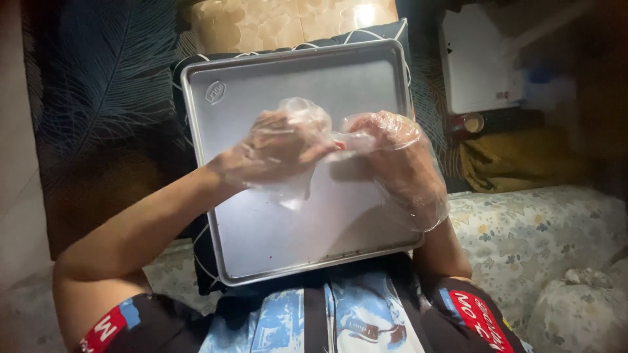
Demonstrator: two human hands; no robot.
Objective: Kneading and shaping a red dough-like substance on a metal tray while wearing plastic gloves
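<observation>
Both gloved hands, left hand (278,153) and right hand (399,160), pinch-grip a small reddish piece (339,145) together above the rectangular silver metal baking tray (229,91), which would catch any bits.

I see a small reddish-pink lump (338,145) near the middle of the frame, pinched between my two hands, mostly hidden by the thin clear plastic gloves (288,157) that loosely cover both hands and crinkle around the fingers. Beneath it sits a rectangular silver metal baking tray (261,229) with a raised rim, lying flat on a dark cushion, filling the centre of the frame
</observation>
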